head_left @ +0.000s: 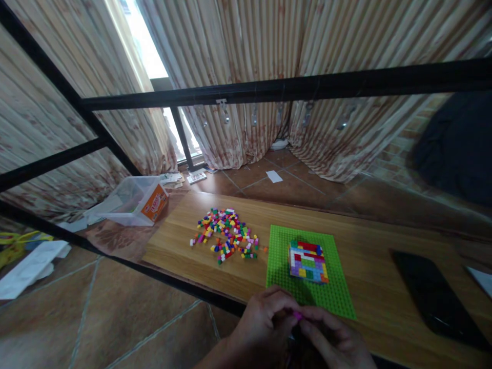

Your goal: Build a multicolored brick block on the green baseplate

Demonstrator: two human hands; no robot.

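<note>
My left hand (pixel 265 320) and my right hand (pixel 330 335) meet at the near edge of the board, fingertips pinched together around a small magenta toy brick (pixel 297 315). Most of that brick is covered by the fingers. Just beyond them lies a green studded baseplate (pixel 340 271), and on it stands a block of multicoloured bricks (pixel 307 261) with a small green opening in its top. To the left, a loose pile of small coloured bricks (pixel 230 230) is spread over the wood.
The wooden board (pixel 172 241) carries a black phone-like slab (pixel 434 297) at the right. A clear plastic bin (pixel 130 202) with an orange label stands at the far left. Black metal bars (pixel 246 92) cross in front of patterned curtains (pixel 246 46). Papers lie on the tiled floor (pixel 126 302).
</note>
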